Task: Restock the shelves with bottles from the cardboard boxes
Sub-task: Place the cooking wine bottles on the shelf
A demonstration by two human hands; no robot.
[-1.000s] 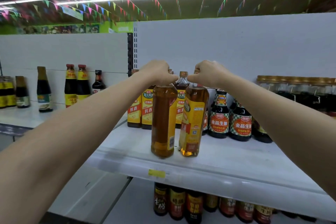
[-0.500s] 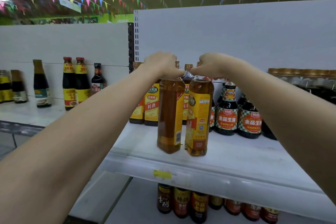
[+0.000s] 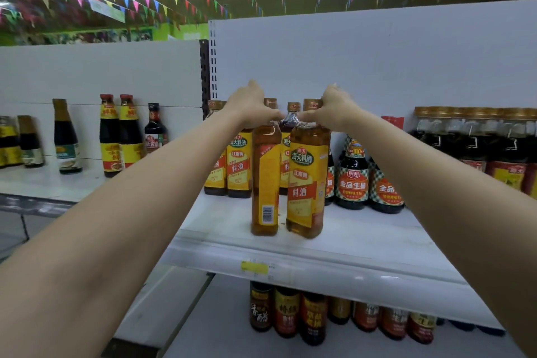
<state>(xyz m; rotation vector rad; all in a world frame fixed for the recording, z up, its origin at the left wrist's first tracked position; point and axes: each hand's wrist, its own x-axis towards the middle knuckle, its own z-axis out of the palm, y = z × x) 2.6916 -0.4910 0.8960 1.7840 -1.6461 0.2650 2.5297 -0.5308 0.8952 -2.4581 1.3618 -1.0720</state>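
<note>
Bottles (image 3: 266,180) (image 3: 308,180) upright on shelf (image 3: 363,237), necks hidden under each hand's (image 3: 251,107) (image 3: 334,109) curled grip

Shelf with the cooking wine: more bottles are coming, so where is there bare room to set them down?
The shelf is bare along its front edge, left and right of the two amber bottles the hands grip. The widest patch lies in front of the soy sauce bottles. The back row is crowded.

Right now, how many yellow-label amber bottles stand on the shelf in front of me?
5 visible: two in front, one held by each hand, left and right; two behind at left; one between the front pair. Others may be hidden.
</note>
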